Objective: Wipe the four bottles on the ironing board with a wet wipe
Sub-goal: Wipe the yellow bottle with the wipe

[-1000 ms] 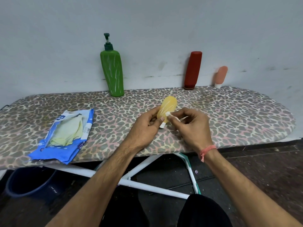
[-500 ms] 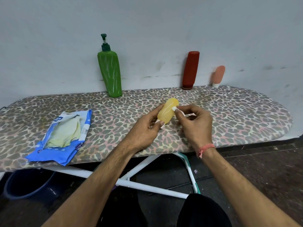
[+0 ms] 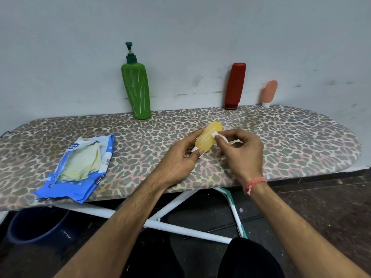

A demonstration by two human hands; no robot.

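Gripping yellow bottle [image 3: 208, 136] in left hand [image 3: 176, 159], right hand [image 3: 244, 153] pinching wet wipe [image 3: 217, 135], wipes packet [image 3: 80, 167] nearby

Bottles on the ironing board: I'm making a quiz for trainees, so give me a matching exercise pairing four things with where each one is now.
Things:
1. green pump bottle
2. yellow bottle
3. wipe packet
4. peach tube

Places:
A. held in the left hand
B. lying on the board's left part
C. standing at the wall, farthest right
D. standing at the wall, left of the red bottle

Pairs: 1-D, 2-A, 3-B, 4-C
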